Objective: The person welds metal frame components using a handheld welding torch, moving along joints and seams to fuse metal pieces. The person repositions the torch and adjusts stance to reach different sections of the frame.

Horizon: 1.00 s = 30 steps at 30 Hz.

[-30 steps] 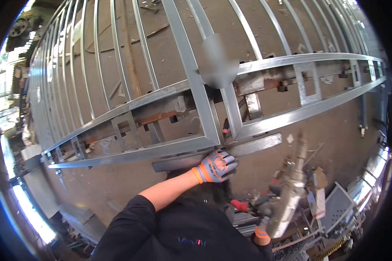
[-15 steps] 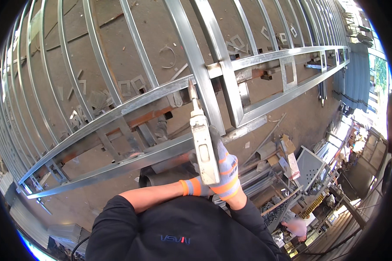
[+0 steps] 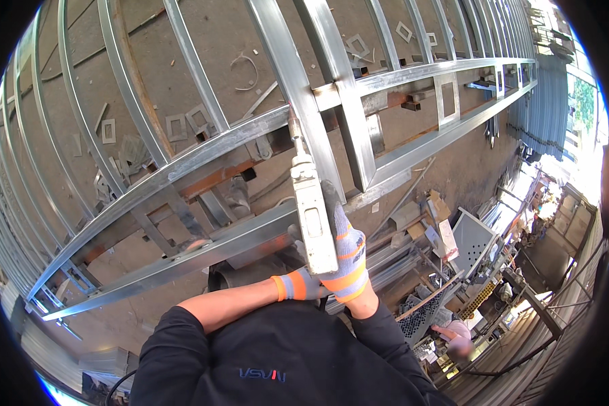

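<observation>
The right hand, in a grey glove with orange bands, is gripping the body of a long off-white caulking-style gun tool, fingers wrapped closed behind it. The left hand, gloved alike, is lying just below the tool's lower end; whether it is gripping cannot be told, since the tool and the right glove are hiding its fingers. The tool's nozzle is pointing up toward a joint in the large galvanised steel lattice frame, where an upright bar is crossing a long rail. Open concrete floor is showing between the frame's bars; stacked metal offcuts are crowding the right edge. Compared with the earlier frame, the tool is standing slightly lower and nearer the centre, both hands remaining on it.
</observation>
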Each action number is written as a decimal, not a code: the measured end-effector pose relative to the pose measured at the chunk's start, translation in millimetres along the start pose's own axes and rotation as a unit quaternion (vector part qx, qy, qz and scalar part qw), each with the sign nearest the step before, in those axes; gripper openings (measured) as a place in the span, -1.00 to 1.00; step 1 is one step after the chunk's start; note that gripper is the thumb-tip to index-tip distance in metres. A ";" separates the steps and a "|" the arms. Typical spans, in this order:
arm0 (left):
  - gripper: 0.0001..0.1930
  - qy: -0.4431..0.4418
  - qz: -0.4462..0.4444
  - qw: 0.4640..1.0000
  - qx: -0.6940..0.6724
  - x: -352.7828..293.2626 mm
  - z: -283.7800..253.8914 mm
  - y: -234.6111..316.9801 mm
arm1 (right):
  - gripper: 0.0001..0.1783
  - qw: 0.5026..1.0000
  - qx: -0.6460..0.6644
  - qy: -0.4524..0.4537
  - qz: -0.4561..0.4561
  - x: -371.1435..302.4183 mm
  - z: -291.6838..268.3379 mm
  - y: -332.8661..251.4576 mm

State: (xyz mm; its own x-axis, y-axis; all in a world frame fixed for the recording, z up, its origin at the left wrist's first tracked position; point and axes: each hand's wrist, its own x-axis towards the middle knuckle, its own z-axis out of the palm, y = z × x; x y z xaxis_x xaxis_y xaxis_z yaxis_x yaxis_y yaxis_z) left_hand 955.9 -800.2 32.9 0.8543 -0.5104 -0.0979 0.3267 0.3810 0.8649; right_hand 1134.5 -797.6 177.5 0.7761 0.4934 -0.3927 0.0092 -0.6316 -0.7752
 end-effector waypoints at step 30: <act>-0.48 -0.101 0.005 0.995 -0.016 -9.3 -12.6 23.2 | -0.05 0.998 -0.024 0.002 0.051 -5.1 20.0 -8.5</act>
State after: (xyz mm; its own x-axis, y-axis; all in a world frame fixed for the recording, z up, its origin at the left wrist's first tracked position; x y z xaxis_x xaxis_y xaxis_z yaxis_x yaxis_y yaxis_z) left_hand 960.6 -776.9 47.6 0.7599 -0.6499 0.0144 0.3337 0.4090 0.8493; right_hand 1117.8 -782.8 176.3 0.7770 0.4232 -0.4661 -0.0396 -0.7060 -0.7071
